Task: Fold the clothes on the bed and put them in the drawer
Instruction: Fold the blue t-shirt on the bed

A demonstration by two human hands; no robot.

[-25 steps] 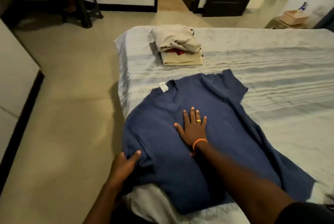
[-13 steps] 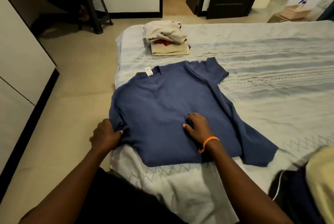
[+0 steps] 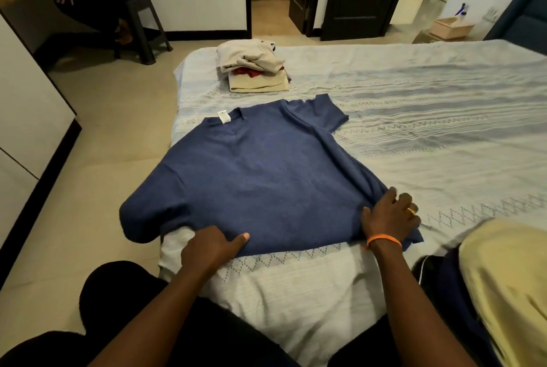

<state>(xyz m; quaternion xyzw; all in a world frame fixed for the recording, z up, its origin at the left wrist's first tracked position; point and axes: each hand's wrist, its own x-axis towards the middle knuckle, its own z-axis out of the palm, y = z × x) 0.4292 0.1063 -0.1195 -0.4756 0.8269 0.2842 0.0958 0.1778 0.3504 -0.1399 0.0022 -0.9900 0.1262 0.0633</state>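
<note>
Hem's the spot: left hand point(image 3: 211, 245) and right hand point(image 3: 389, 215) each pinch the blue t-shirt point(image 3: 254, 177); best tug it taut, flat on the bed point(image 3: 444, 135), before folding.

single head-worn wide view, looking forward and down, close over the bed point(image 3: 414, 135) edge

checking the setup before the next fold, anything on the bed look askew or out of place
The blue shirt lies skewed: its left side droops off the bed edge over the floor. The left hand and right hand grip its hem. The top garment of the folded pile sits crooked.
</note>
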